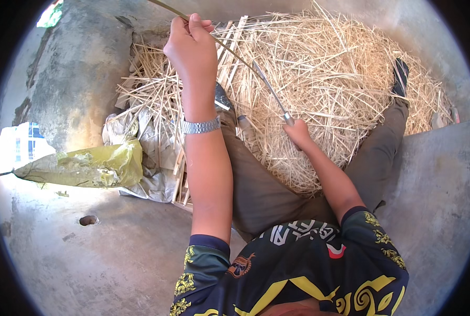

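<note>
My left hand (191, 50), raised at the upper left with a metal-banded watch (200, 126) on its wrist, is closed on a long, thin, greenish-brown strip (227, 48) that looks like bamboo. The strip slants from the top edge down to the right, toward a knife. That knife (271, 92) has a narrow blade and a metal collar, and my right hand (299, 134) is closed around its handle, which the fingers mostly hide. Blade and strip cross or lie close together; contact cannot be made out. Below them is a large heap of pale shavings (319, 68).
My outstretched legs (374, 152) lie either side of the heap. Pale split strips (229, 60) lie beyond my left foot. A yellowish sack (95, 163) and crumpled greyish sheeting (156, 176) are at the left. Concrete walls (87, 68) surround the spot; the floor has a hole (89, 220).
</note>
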A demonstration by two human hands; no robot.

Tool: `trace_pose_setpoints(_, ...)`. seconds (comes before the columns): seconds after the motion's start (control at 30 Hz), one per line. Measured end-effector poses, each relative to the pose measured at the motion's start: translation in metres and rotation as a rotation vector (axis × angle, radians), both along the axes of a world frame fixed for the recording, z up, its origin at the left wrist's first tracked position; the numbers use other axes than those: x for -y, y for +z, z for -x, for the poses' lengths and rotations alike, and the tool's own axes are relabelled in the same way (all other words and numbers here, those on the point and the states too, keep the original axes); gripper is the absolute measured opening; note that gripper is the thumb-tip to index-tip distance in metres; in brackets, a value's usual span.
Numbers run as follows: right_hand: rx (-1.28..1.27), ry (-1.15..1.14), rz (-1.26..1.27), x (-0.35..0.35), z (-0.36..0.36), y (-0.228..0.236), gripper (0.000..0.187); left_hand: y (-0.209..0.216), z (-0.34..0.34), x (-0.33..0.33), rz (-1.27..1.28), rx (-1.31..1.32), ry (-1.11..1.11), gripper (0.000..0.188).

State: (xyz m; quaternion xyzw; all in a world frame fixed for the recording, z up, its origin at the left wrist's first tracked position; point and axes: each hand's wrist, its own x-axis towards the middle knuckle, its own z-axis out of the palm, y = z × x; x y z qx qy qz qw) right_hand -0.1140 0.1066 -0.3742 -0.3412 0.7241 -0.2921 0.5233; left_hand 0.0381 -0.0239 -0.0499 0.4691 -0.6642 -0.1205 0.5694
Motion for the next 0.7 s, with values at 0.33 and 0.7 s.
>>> trace_pose_setpoints(0.33, -0.02, -0.063, -0.028, -0.003, -0.008, -0.009, 0.025, -0.003, 0.037, -0.025, 0.044, 0.606, 0.274, 0.024)
trace_pose_setpoints(0.7, -0.168, -0.282, 0.213, -0.005, 0.01, -0.004, 0.02, -0.07, 0.149, -0.134, 0.548, 0.774, -0.052, 0.031)
